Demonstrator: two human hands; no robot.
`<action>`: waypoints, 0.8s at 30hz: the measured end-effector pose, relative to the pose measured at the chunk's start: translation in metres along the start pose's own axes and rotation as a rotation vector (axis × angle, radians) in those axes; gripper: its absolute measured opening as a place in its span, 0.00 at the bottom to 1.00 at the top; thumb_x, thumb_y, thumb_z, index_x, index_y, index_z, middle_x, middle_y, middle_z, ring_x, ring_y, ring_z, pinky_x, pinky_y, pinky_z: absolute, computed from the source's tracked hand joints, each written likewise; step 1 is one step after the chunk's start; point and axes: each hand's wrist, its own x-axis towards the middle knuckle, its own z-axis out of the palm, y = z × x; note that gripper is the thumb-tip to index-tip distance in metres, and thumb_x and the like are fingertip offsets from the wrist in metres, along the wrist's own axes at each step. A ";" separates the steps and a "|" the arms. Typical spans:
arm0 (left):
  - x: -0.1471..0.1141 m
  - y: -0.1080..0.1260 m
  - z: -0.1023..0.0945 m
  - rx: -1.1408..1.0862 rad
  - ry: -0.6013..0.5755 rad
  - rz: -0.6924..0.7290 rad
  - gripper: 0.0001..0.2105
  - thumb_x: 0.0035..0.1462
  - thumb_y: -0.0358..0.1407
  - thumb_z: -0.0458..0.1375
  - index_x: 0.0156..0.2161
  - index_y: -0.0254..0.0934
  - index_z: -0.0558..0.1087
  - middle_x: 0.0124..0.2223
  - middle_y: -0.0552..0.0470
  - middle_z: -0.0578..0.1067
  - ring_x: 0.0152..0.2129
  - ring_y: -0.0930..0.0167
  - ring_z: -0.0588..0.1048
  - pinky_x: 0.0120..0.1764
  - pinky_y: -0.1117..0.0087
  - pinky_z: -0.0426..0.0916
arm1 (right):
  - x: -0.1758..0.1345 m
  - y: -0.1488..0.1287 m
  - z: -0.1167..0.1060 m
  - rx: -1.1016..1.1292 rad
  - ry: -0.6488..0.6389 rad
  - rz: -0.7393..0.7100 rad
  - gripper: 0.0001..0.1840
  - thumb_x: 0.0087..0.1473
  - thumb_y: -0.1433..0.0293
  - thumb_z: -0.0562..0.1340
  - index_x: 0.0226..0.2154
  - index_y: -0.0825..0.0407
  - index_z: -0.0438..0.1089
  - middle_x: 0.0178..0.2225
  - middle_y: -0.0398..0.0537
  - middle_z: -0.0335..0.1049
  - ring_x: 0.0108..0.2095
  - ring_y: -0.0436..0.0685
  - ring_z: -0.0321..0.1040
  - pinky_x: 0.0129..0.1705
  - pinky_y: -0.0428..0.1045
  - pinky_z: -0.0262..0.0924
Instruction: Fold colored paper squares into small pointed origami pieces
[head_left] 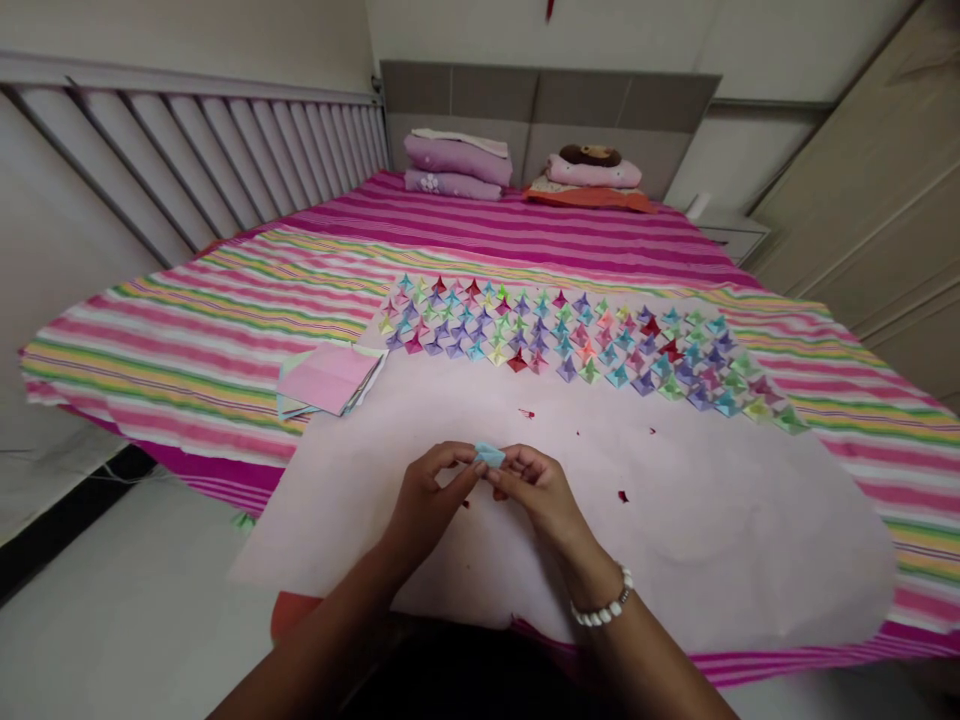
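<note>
Between my two hands is a small piece of folded light blue paper (490, 455), held above a large pale pink sheet (720, 510). My left hand (435, 490) pinches its left side between thumb and forefinger. The right side is pinched the same way by my right hand (541, 490), which has a white beaded bracelet (604, 603) at the wrist. Rows of small folded paper pieces (540, 325) in many colours stand along the far part of the sheet. Tiny red scraps (623, 496) lie scattered near my hands.
A stack of coloured paper squares (330, 378) rests on the left edge of the sheet. Everything lies on a bed with a striped cover (187, 340). Folded bedding (457, 165) is piled by the headboard (487, 100). A slatted rail (247, 150) runs along the left.
</note>
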 end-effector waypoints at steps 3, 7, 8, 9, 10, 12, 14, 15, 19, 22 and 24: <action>0.001 -0.001 0.001 -0.031 0.023 -0.048 0.07 0.48 0.37 0.62 0.34 0.37 0.76 0.34 0.49 0.77 0.33 0.67 0.73 0.29 0.71 0.70 | 0.000 -0.001 0.002 -0.009 0.026 0.005 0.15 0.36 0.61 0.73 0.21 0.52 0.70 0.16 0.38 0.65 0.18 0.47 0.59 0.22 0.45 0.55; 0.005 -0.007 0.002 -0.199 -0.016 -0.144 0.25 0.44 0.37 0.66 0.49 0.37 0.69 0.33 0.52 0.77 0.29 0.70 0.74 0.30 0.71 0.69 | -0.002 -0.003 0.004 -0.033 0.035 0.000 0.15 0.37 0.62 0.73 0.20 0.52 0.69 0.15 0.37 0.64 0.18 0.46 0.57 0.22 0.44 0.52; 0.006 -0.007 0.003 -0.229 -0.042 -0.172 0.25 0.44 0.38 0.66 0.49 0.37 0.69 0.33 0.52 0.77 0.28 0.70 0.74 0.30 0.71 0.69 | -0.002 -0.002 0.004 -0.036 0.035 0.002 0.15 0.36 0.63 0.73 0.20 0.52 0.69 0.15 0.37 0.64 0.18 0.46 0.57 0.22 0.44 0.51; 0.007 -0.008 0.003 -0.239 -0.065 -0.196 0.22 0.45 0.38 0.65 0.47 0.36 0.71 0.31 0.52 0.77 0.27 0.70 0.74 0.30 0.71 0.68 | -0.002 -0.002 0.005 -0.035 0.035 0.005 0.15 0.36 0.63 0.73 0.20 0.52 0.69 0.15 0.37 0.64 0.17 0.46 0.57 0.21 0.44 0.51; 0.008 -0.008 0.003 -0.233 -0.079 -0.214 0.17 0.46 0.39 0.64 0.42 0.36 0.73 0.30 0.52 0.76 0.27 0.71 0.73 0.29 0.71 0.68 | -0.003 -0.001 0.005 -0.029 0.033 0.008 0.15 0.36 0.63 0.73 0.20 0.52 0.69 0.15 0.36 0.63 0.17 0.46 0.57 0.21 0.44 0.51; 0.009 -0.006 0.003 -0.200 -0.088 -0.220 0.10 0.49 0.40 0.62 0.32 0.35 0.75 0.28 0.52 0.75 0.26 0.72 0.72 0.29 0.72 0.66 | -0.003 0.000 0.006 -0.014 0.024 0.010 0.15 0.36 0.63 0.73 0.21 0.52 0.69 0.15 0.36 0.63 0.17 0.46 0.57 0.22 0.44 0.51; 0.009 -0.003 0.003 -0.193 -0.079 -0.199 0.09 0.50 0.40 0.62 0.27 0.34 0.74 0.26 0.53 0.74 0.25 0.72 0.71 0.28 0.72 0.65 | -0.003 0.001 0.006 -0.003 0.010 0.014 0.15 0.36 0.62 0.73 0.21 0.52 0.69 0.15 0.36 0.64 0.18 0.46 0.58 0.22 0.44 0.53; 0.009 -0.002 0.003 -0.205 -0.078 -0.191 0.09 0.50 0.40 0.62 0.27 0.34 0.74 0.25 0.53 0.74 0.24 0.73 0.71 0.28 0.73 0.65 | -0.003 0.000 0.006 -0.007 -0.007 0.019 0.15 0.37 0.61 0.73 0.21 0.52 0.69 0.16 0.36 0.64 0.18 0.47 0.58 0.22 0.44 0.53; 0.008 -0.001 0.003 -0.282 -0.142 -0.207 0.11 0.52 0.40 0.59 0.25 0.35 0.71 0.20 0.55 0.71 0.20 0.74 0.69 0.27 0.72 0.63 | -0.004 -0.001 0.008 -0.046 -0.123 0.041 0.17 0.44 0.58 0.69 0.19 0.53 0.68 0.17 0.40 0.67 0.21 0.49 0.62 0.24 0.45 0.56; 0.007 -0.002 0.005 -0.317 -0.137 -0.206 0.13 0.54 0.40 0.58 0.23 0.35 0.68 0.18 0.57 0.68 0.18 0.75 0.67 0.25 0.73 0.61 | -0.004 0.000 0.010 -0.054 -0.132 0.037 0.19 0.46 0.57 0.67 0.17 0.53 0.66 0.19 0.42 0.69 0.21 0.48 0.61 0.24 0.45 0.55; 0.006 -0.003 0.007 -0.319 -0.100 -0.206 0.14 0.55 0.41 0.57 0.22 0.35 0.67 0.17 0.58 0.67 0.17 0.75 0.66 0.24 0.74 0.60 | -0.005 0.002 0.011 -0.051 -0.129 0.040 0.18 0.46 0.58 0.67 0.18 0.53 0.67 0.20 0.42 0.70 0.20 0.48 0.60 0.24 0.45 0.55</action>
